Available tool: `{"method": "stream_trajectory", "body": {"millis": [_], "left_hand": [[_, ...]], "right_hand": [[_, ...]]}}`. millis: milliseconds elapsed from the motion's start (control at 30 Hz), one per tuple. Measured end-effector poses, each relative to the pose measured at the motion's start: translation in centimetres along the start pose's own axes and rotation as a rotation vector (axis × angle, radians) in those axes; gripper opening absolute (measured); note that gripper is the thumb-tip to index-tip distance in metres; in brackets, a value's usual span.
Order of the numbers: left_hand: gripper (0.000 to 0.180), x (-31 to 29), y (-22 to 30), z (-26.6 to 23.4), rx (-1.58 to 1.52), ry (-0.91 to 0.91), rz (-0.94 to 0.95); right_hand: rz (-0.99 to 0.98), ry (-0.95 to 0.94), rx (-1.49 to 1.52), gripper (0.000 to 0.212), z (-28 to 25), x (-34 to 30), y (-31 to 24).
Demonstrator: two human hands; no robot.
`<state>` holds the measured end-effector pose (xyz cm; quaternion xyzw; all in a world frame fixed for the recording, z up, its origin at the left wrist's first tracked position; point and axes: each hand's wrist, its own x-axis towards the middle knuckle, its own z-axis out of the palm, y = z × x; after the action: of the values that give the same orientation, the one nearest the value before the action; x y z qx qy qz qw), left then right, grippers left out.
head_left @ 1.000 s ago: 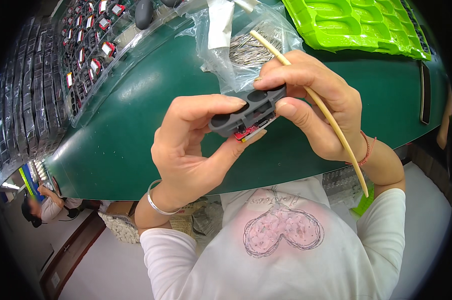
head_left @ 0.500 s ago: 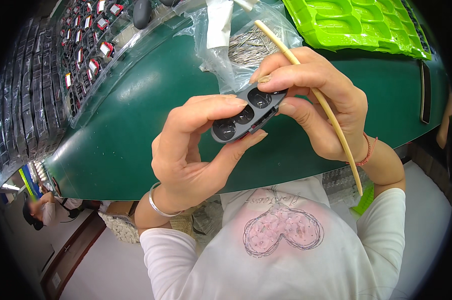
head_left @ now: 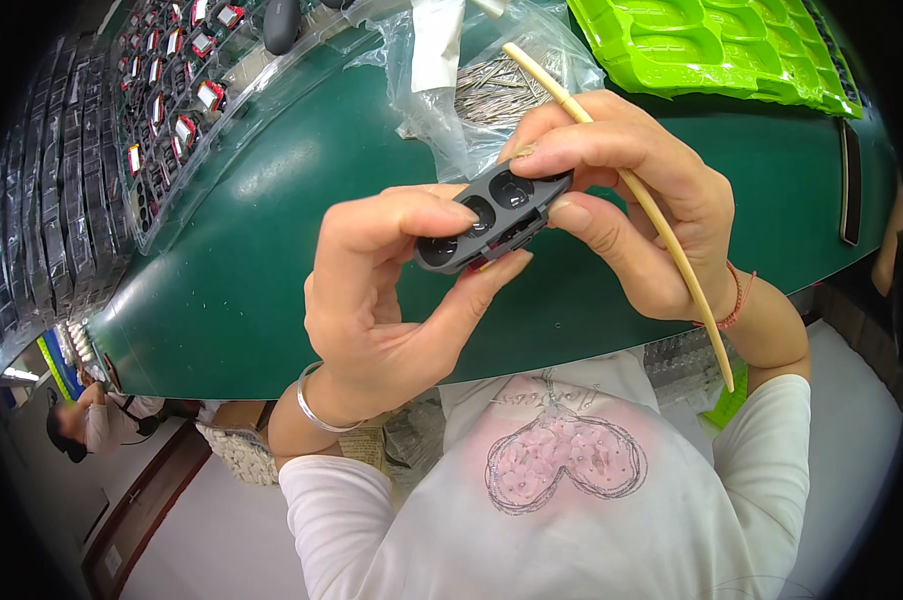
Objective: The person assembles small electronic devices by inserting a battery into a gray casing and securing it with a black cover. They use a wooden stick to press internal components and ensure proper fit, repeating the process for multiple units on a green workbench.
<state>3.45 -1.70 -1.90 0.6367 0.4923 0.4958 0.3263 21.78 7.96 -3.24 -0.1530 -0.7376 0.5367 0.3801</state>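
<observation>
Above the table, both hands hold a dark grey earbud case part (head_left: 498,222) with rounded glossy black hollows on top. My left hand (head_left: 376,275) pinches its left end, index finger over a hollow and thumb beneath the near edge. At the other end, my right hand (head_left: 636,190) grips the part between thumb and fingers. A pale wooden stick (head_left: 673,250), pointed at its near end, is also tucked in my right hand, running over the index finger and across the palm. A bit of red shows under the part near my left thumb.
Behind my hands, a clear plastic bag (head_left: 416,130) holds many thin metal pins (head_left: 501,90). A bright green moulded tray (head_left: 671,50) lies far right. Clear trays with red-edged parts (head_left: 209,95) and stacked black trays (head_left: 46,200) stand left. A dark oval case (head_left: 283,28) sits behind.
The case part has tilted, showing more of its near side, and moved slightly left with my hands. The stick's near tip has shifted a little to the right.
</observation>
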Motion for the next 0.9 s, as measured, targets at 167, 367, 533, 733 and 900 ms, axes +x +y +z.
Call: {"method": "stream_trajectory", "body": {"millis": [167,367,533,733,900], "left_hand": [[0.046,-0.09,-0.18,-0.09,0.197,0.009,0.104],[0.047,-0.17,0.01,0.05,0.263,0.014,0.165],[0.051,-0.01,-0.04,-0.05,0.250,0.004,0.184],[0.052,-0.03,0.02,-0.11,0.226,0.012,0.169],[0.052,-0.06,0.01,-0.08,0.223,0.018,0.169]], "right_hand": [[-0.129,0.009,-0.050,0.025,0.00,0.21,0.42],[-0.103,0.016,-0.003,0.024,0.15,0.15,0.32],[-0.089,-0.004,0.009,0.025,0.03,0.02,0.43],[-0.047,-0.018,0.015,0.026,-0.05,-0.09,0.41],[-0.004,-0.006,0.067,0.027,0.11,-0.19,0.35]]}}
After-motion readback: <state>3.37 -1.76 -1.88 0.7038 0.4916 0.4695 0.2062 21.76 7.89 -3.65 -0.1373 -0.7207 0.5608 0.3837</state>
